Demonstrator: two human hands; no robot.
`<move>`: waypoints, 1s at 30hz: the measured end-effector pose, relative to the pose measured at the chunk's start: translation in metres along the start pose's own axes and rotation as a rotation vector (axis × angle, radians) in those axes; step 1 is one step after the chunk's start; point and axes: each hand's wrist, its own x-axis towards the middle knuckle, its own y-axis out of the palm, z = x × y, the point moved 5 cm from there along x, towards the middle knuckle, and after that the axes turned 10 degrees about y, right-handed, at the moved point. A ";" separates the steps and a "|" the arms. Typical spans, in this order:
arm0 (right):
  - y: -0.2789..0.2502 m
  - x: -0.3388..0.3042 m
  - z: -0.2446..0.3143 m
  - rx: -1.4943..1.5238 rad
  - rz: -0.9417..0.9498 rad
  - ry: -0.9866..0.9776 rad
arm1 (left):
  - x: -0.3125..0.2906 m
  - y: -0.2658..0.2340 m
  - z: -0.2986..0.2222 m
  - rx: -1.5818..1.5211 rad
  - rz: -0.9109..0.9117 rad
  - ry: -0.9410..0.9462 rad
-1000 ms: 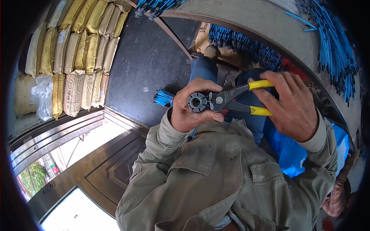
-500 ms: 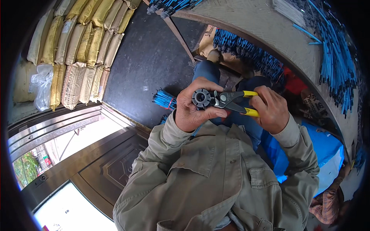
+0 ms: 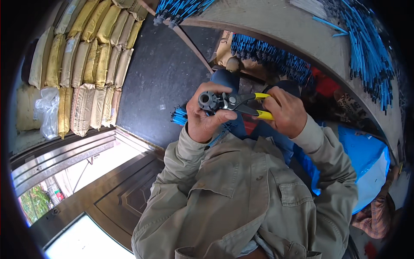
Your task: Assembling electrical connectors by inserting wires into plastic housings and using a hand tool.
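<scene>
L hand (image 3: 197,126) has the grey ring (image 3: 212,104) pinched btwn thumb & fingers, thumb on the near side, open face up; ring's in front of the chest, abt over the lap; R hand (image 3: 288,113) has its fingers curled round the yellow grips of the pliers (image 3: 245,98), grips a bit apart; plier head's right at the ring's R side, can't tell if it's biting; blue sticks (image 3: 179,115) just L of the L hand, more (image 3: 368,60) on the table (image 3: 258,26) up R; sacks (image 3: 88,64) stacked far L; blue tarp (image 3: 360,146) by the R arm
</scene>
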 end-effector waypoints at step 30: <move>-0.031 -0.010 -0.013 0.476 0.472 0.177 | 0.004 0.012 0.003 -0.110 0.202 -0.054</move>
